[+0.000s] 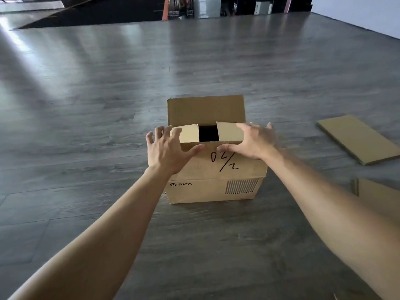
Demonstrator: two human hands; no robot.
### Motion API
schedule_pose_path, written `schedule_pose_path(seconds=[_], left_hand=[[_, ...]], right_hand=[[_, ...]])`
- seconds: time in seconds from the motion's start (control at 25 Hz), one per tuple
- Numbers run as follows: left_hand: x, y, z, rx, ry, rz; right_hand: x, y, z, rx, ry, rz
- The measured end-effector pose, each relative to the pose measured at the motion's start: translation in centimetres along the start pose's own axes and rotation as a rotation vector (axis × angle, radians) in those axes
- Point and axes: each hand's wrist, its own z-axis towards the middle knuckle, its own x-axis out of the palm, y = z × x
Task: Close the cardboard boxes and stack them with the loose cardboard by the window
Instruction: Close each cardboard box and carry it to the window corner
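A brown cardboard box (207, 189) printed "PICO" stands on the floor in the middle of the view. Its far flap (205, 109) stands upright, and the two side flaps are folded inward with a dark gap between them. The near flap, marked in black pen, lies down over the front. My left hand (166, 148) rests with spread fingers on the left side flap and the near flap's edge. My right hand (253, 141) presses with spread fingers on the right side flap, thumb on the near flap.
A flat sheet of loose cardboard (359, 139) lies on the grey wooden floor (108, 94) to the right. Another cardboard piece (378, 195) shows at the right edge. Dark furniture and a white wall stand far back.
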Motion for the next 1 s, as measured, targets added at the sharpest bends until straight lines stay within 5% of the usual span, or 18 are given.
schedule_pose_path(seconds=[0.2, 0.48, 1.0], left_hand=[[3.9, 1.5, 1.0, -0.059, 0.036, -0.081], [8.5, 1.6, 1.1, -0.052, 0.245, -0.111], [9.2, 1.6, -0.9, -0.008, 0.324, -0.076]], right_hand=[[4.1, -0.7, 1.4, 0.069, -0.073, 0.044], [9.2, -1.7, 1.5, 0.136, 0.056, 0.124], [9.2, -1.1, 0.6, 0.138, 0.148, 0.137]])
